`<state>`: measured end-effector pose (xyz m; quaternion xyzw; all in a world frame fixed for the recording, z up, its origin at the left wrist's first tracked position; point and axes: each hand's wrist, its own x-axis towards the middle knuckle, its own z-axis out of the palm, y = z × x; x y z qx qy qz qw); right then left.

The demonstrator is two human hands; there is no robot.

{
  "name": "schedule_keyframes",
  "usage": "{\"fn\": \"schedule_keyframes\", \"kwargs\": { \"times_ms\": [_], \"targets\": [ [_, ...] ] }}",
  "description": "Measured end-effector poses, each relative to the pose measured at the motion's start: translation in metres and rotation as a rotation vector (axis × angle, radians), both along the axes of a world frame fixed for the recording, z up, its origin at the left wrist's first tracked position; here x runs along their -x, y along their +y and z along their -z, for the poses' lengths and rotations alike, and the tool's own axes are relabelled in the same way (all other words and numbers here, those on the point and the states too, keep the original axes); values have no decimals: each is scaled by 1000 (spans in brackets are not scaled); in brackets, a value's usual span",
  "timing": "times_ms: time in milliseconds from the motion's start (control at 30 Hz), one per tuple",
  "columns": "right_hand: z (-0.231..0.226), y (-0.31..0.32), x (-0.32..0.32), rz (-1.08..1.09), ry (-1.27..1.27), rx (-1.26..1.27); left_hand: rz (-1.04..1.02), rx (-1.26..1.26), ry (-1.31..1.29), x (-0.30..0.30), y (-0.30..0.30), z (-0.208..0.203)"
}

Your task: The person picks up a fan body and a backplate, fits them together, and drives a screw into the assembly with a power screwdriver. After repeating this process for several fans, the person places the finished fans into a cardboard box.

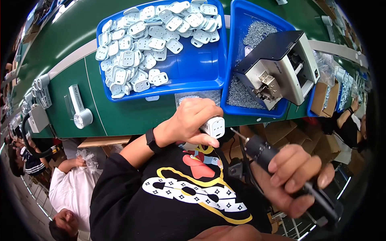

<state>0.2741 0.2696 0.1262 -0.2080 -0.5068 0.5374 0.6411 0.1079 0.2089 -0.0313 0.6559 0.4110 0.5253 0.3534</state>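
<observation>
My left hand (195,118) wraps round a white handheld fan (216,127). The fan's rounded end plate, with small holes in it, faces me just past the table's near edge. Most of its body is hidden in my palm. A black electric screwdriver (260,152) is gripped in my right hand (297,172). Its thin bit points up and left toward the end plate and stays a short way off from it.
A blue bin (189,85) holds many loose white plates. Beside it, another blue tray (237,12) contains small screws and a boxy screw feeder (277,72). A white handheld fan (82,114) lies at left. Co-workers sit at lower left and far right.
</observation>
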Motion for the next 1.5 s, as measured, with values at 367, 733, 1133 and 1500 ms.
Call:
{"fn": "schedule_keyframes", "kwargs": {
  "times_ms": [367, 733, 1133, 1500],
  "targets": [
    [6, 16, 8, -298, -157, -24, -20, -21, 10, -3, 3, 1],
    [12, 0, 8, -159, -115, -47, -18, -53, 50, -7, 8, 0],
    [65, 71, -7, 342, -366, -39, 5, 7, 36, -4, 6, -6],
    [50, 65, 2, 421, -287, -140, -21, -39, 35, -7, 7, 1]
  ]
}}
